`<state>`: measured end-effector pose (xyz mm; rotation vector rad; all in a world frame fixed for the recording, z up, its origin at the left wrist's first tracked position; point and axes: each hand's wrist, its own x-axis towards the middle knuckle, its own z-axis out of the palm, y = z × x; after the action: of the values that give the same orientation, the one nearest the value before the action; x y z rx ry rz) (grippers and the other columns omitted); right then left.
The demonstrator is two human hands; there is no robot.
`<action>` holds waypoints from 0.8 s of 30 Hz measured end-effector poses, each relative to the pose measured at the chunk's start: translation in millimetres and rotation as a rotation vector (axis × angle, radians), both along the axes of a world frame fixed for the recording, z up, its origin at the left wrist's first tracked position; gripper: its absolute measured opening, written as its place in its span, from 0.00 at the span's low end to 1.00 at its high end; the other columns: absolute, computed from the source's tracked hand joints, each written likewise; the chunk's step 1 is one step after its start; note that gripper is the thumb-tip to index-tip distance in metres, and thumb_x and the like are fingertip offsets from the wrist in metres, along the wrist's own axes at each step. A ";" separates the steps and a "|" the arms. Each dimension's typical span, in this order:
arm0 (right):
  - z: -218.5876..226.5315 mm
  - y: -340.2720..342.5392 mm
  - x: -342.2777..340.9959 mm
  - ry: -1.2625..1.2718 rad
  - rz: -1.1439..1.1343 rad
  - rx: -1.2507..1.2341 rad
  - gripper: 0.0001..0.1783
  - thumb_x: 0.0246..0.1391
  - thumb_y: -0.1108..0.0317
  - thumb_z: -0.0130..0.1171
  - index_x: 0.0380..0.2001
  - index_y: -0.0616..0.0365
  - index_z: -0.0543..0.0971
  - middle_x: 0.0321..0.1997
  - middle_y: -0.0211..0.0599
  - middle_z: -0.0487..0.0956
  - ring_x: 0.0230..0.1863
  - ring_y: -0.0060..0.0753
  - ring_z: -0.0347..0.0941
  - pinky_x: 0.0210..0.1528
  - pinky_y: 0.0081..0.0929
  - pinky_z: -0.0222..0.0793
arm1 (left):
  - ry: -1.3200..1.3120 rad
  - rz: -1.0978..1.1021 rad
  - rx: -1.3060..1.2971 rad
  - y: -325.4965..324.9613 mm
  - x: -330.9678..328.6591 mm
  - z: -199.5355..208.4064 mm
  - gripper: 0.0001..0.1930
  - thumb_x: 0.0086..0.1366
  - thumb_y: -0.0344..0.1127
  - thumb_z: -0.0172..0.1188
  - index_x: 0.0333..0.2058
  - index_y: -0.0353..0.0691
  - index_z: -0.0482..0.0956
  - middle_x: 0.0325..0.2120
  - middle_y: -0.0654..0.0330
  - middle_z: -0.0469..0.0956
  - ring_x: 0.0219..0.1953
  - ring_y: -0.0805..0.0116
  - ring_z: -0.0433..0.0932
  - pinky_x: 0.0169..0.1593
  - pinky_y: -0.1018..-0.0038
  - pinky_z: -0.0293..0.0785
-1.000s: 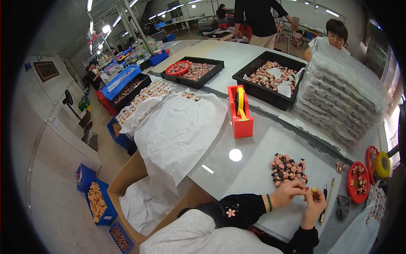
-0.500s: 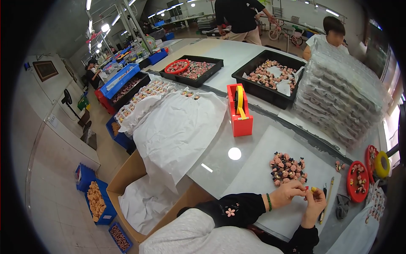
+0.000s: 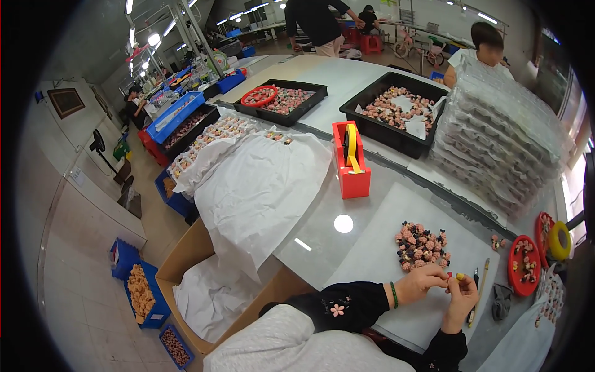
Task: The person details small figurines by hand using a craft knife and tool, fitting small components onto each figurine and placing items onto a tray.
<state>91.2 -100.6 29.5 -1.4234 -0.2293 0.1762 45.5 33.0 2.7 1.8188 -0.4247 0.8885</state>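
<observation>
My left hand (image 3: 423, 282) and my right hand (image 3: 462, 300) meet over the white sheet (image 3: 365, 273), fingertips pinched together. Between them a small red bit (image 3: 450, 275) shows, too small and too covered for me to tell its kind. A yellow patch (image 3: 460, 276) sits at a right fingertip. Just beyond my left hand lies a heap of small pink, knobbly figurines (image 3: 423, 245) with dark parts. To the right of my right hand, a pencil-like yellow stick (image 3: 481, 291) and a thin dark tool lie on the table.
A red tape dispenser (image 3: 354, 180) stands beyond the sheet. Black trays of pink pieces (image 3: 434, 149) sit farther back, beside stacked clear plastic trays (image 3: 496, 142). Red baskets (image 3: 525, 291) and a dark crumpled cloth (image 3: 502, 302) lie at right. An open carton (image 3: 167, 273) stands left.
My hands stay in nearly the same place and pinch. At the back, the person in black has moved left, and a seated person on a red stool now shows.
</observation>
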 end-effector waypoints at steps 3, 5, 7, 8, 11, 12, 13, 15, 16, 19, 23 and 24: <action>-0.2 -0.5 -1.2 -0.007 -0.010 -0.006 0.07 0.43 0.79 0.56 0.29 0.64 0.71 0.24 0.30 0.72 0.23 0.15 0.66 0.24 0.12 0.62 | 0.005 0.012 0.012 3.5 0.1 -0.7 0.17 0.42 0.14 0.50 0.32 0.38 0.75 0.30 0.58 0.72 0.32 0.60 0.72 0.35 0.71 0.68; -1.6 0.5 -2.1 0.003 0.034 -0.013 0.07 0.44 0.79 0.56 0.29 0.64 0.71 0.25 0.30 0.73 0.23 0.15 0.66 0.24 0.12 0.62 | 0.035 0.029 0.000 3.7 -0.3 -1.1 0.17 0.42 0.15 0.50 0.32 0.38 0.74 0.30 0.57 0.72 0.33 0.60 0.72 0.35 0.71 0.68; -1.0 -0.7 0.3 0.000 0.011 -0.009 0.07 0.44 0.79 0.56 0.29 0.64 0.71 0.25 0.30 0.73 0.23 0.15 0.66 0.24 0.12 0.62 | 0.004 -0.002 0.029 0.1 -1.9 -2.0 0.16 0.42 0.15 0.50 0.32 0.37 0.74 0.31 0.57 0.72 0.35 0.60 0.72 0.37 0.72 0.68; -0.7 -1.5 0.9 -0.002 -0.013 -0.005 0.07 0.44 0.79 0.56 0.29 0.64 0.71 0.25 0.30 0.73 0.23 0.16 0.66 0.23 0.12 0.62 | 0.005 -0.003 0.027 0.8 -1.6 -2.0 0.16 0.42 0.15 0.50 0.32 0.37 0.74 0.31 0.57 0.72 0.35 0.60 0.72 0.37 0.72 0.68; -2.1 1.3 -2.7 -0.004 0.010 -0.028 0.07 0.44 0.79 0.56 0.29 0.64 0.71 0.25 0.30 0.73 0.22 0.16 0.66 0.23 0.12 0.62 | 0.054 0.015 0.009 2.9 -0.8 -2.0 0.16 0.43 0.15 0.50 0.32 0.37 0.74 0.32 0.57 0.72 0.36 0.60 0.72 0.38 0.72 0.67; -1.9 0.7 -1.4 -0.003 0.008 -0.030 0.07 0.44 0.79 0.56 0.29 0.64 0.71 0.25 0.30 0.73 0.22 0.16 0.66 0.23 0.12 0.62 | 0.036 0.007 0.010 2.1 -1.1 -2.0 0.15 0.43 0.15 0.50 0.31 0.37 0.74 0.32 0.57 0.72 0.36 0.60 0.72 0.37 0.72 0.67; -1.7 -0.4 1.1 -0.015 0.001 -0.015 0.07 0.44 0.79 0.56 0.30 0.64 0.71 0.25 0.30 0.73 0.22 0.16 0.66 0.23 0.12 0.62 | 0.018 -0.002 0.012 1.3 -1.4 -2.0 0.15 0.43 0.15 0.50 0.31 0.37 0.74 0.32 0.57 0.72 0.35 0.60 0.72 0.37 0.72 0.67; -2.0 -1.7 2.0 -0.025 -0.010 -0.002 0.07 0.44 0.79 0.56 0.30 0.64 0.71 0.25 0.30 0.72 0.22 0.16 0.66 0.23 0.12 0.62 | 0.017 -0.004 0.013 0.3 -1.3 -0.9 0.15 0.43 0.15 0.50 0.31 0.37 0.74 0.32 0.57 0.72 0.35 0.61 0.72 0.37 0.72 0.67; -3.0 -1.4 1.1 -0.018 0.000 -0.008 0.07 0.44 0.79 0.56 0.30 0.64 0.71 0.25 0.30 0.73 0.22 0.16 0.66 0.23 0.12 0.62 | 0.015 -0.005 0.015 0.2 -1.1 -0.3 0.15 0.43 0.15 0.50 0.31 0.37 0.74 0.32 0.57 0.72 0.35 0.61 0.72 0.37 0.72 0.67; -2.6 -0.1 0.2 -0.011 0.004 -0.002 0.07 0.44 0.79 0.56 0.30 0.65 0.71 0.25 0.30 0.73 0.22 0.15 0.66 0.23 0.11 0.62 | 0.050 0.013 0.018 4.1 -1.3 0.8 0.15 0.43 0.15 0.50 0.31 0.37 0.74 0.32 0.57 0.72 0.36 0.61 0.72 0.38 0.72 0.67; -1.8 -0.5 1.7 -0.008 -0.002 0.007 0.07 0.44 0.78 0.57 0.30 0.65 0.71 0.25 0.31 0.73 0.22 0.15 0.66 0.23 0.11 0.62 | 0.000 -0.020 0.024 0.8 -1.5 2.9 0.16 0.42 0.15 0.50 0.31 0.37 0.74 0.32 0.57 0.72 0.35 0.60 0.72 0.37 0.72 0.68; -2.2 -0.8 0.6 -0.008 -0.008 0.005 0.07 0.44 0.78 0.57 0.30 0.65 0.71 0.25 0.31 0.73 0.22 0.15 0.66 0.23 0.11 0.62 | 0.024 0.005 0.011 3.7 -0.7 3.0 0.16 0.42 0.15 0.50 0.32 0.37 0.74 0.31 0.57 0.72 0.35 0.60 0.72 0.36 0.71 0.68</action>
<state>91.8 -101.4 27.3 -1.4205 -0.2304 0.1627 44.8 36.7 5.6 1.8393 -0.4105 0.8679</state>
